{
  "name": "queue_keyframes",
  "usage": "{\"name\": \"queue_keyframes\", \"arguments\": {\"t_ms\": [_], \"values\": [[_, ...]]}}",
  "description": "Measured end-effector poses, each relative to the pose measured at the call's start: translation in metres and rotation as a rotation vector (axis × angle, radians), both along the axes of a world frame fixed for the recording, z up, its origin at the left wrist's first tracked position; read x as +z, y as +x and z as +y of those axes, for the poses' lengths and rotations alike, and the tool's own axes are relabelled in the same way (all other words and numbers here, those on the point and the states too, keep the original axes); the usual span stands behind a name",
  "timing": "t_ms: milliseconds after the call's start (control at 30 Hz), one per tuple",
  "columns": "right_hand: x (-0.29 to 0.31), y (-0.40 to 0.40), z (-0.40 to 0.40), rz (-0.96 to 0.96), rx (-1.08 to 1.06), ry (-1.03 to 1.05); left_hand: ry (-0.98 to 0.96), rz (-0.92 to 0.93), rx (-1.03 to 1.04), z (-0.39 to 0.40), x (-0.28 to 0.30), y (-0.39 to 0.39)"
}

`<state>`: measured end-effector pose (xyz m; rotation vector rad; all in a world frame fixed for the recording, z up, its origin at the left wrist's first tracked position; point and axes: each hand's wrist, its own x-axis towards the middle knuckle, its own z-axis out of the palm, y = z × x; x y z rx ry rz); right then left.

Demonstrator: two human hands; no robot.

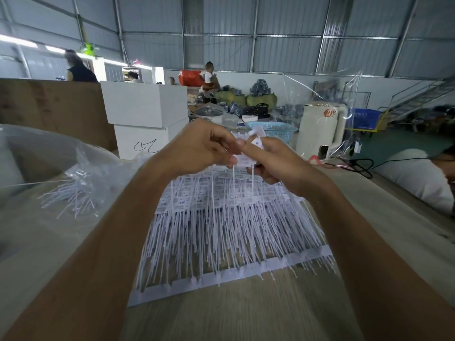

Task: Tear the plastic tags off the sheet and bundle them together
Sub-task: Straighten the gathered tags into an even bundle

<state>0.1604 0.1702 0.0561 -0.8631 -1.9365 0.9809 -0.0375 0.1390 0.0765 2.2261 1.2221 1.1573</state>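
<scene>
Holding both hands up over the far edge of the work, you have your left hand (202, 146) and right hand (273, 161) meeting at about 12 o'clock from the middle of the sheet of tags (231, 217). Your left fingers are curled, thumb pressed against the small white tag heads (246, 159) between the two hands. Your right hand pinches the same little cluster from the 3 o'clock side, fingers wrapped round it, with two thin white tails hanging straight down from the grip. Whether you are mid-tear or simply squaring up the cluster, the view does not settle.

Judging by how things lie, you are early on. What you hold is only a handful, while the sheet spreads wide on the wooden table (246, 311) below your wrists, row upon row of printed heads and long tails overlapping, its white backing strip (246, 269) running across at 6 o'clock. Nearly all of that looks unseparated. No tie or band for bundling shows anywhere near your hands.

Out at 9 o'clock, a loose bunch of white strands (71, 198) lies partly inside a clear plastic bag (93, 168); that may be finished tags or fresh stock, I cannot tell. At 2 o'clock, well apart, stands a blue basket (273, 130).
</scene>
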Motion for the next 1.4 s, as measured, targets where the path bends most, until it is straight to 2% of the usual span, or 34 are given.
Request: {"name": "queue_keyframes", "arguments": {"t_ms": [100, 200, 367, 667, 800, 900, 1000, 1100, 1267, 1400], "values": [[0.000, 0.001, 0.001, 0.008, 0.085, -0.015, -0.011, -0.020, -0.021, -0.001, 0.001, 0.000], [0.005, 0.006, -0.002, -0.104, 0.161, 0.007, 0.003, 0.023, -0.015, -0.001, 0.002, 0.001], [0.010, 0.007, -0.004, -0.187, 0.118, 0.111, 0.021, 0.025, -0.034, -0.001, 0.000, 0.003], [0.003, 0.008, 0.002, -0.079, 0.067, 0.065, 0.065, -0.002, -0.014, 0.004, -0.001, 0.001], [0.007, 0.018, 0.005, 0.017, 0.101, 0.019, 0.128, 0.082, 0.032, 0.007, -0.002, 0.005], [0.008, 0.020, 0.006, 0.044, 0.100, 0.040, 0.086, 0.122, 0.067, 0.008, -0.003, 0.005], [0.007, 0.016, 0.003, 0.029, 0.061, 0.149, 0.100, 0.141, 0.125, 0.007, -0.004, 0.006], [0.012, 0.011, -0.001, -0.068, -0.001, 0.354, 0.094, 0.125, 0.171, 0.007, -0.004, 0.007], [0.018, -0.003, -0.009, -0.368, -0.139, 0.703, -0.011, 0.007, 0.187, 0.008, -0.005, 0.002], [0.016, -0.008, -0.011, -0.407, -0.193, 0.830, -0.091, -0.113, 0.136, 0.006, -0.005, -0.001]]}}
